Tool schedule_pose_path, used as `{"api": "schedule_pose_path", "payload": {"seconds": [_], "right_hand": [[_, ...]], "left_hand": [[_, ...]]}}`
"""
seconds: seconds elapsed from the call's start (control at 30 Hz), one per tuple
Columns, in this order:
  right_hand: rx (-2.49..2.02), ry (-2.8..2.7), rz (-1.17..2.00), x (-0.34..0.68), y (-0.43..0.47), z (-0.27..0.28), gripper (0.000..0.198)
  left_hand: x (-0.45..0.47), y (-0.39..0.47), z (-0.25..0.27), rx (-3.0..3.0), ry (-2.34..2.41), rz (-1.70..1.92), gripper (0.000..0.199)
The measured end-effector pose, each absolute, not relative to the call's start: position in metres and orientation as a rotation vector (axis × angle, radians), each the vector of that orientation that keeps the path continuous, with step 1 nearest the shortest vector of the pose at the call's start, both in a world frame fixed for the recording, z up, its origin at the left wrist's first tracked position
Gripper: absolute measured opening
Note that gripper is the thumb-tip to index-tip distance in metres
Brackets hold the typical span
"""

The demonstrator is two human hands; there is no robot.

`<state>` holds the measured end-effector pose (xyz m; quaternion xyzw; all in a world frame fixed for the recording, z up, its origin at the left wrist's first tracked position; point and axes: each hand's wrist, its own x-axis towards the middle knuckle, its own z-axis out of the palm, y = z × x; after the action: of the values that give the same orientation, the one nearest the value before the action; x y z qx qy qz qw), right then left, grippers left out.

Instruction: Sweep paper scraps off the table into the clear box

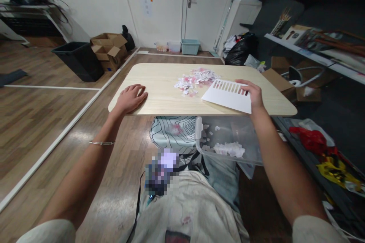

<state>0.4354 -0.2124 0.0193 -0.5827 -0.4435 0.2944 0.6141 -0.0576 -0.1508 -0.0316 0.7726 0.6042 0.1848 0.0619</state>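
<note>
My right hand grips the right end of a flat white card with a row of slots cut along its far side. The card is tilted over the table's right half, next to a heap of small white and pink paper scraps. Toward the table's left end, my left hand rests on the top with fingers spread and slightly bent, holding nothing. Below the near edge, a clear plastic bin contains more white paper pieces; my right forearm hides part of it.
The pale wooden table has rounded corners. A black waste bin and cardboard boxes stand on the left floor. At right are shelves, an open carton and a black bag. Plastic tubs sit by the door.
</note>
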Motion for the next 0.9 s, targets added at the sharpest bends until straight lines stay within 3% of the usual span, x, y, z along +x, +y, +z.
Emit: {"api": "schedule_pose_path", "payload": {"seconds": [0.3,0.9], "right_hand": [[-1.332,-0.972,0.818,0.442,-0.215,0.019,0.011],[-1.289,-0.888,0.788,0.455,-0.209,0.009,0.014]], "left_hand": [[-0.057,-0.152,-0.029,2.326,1.856,0.517,0.065],[-0.054,-0.150,-0.026,2.317,1.893,0.424,0.066]]}}
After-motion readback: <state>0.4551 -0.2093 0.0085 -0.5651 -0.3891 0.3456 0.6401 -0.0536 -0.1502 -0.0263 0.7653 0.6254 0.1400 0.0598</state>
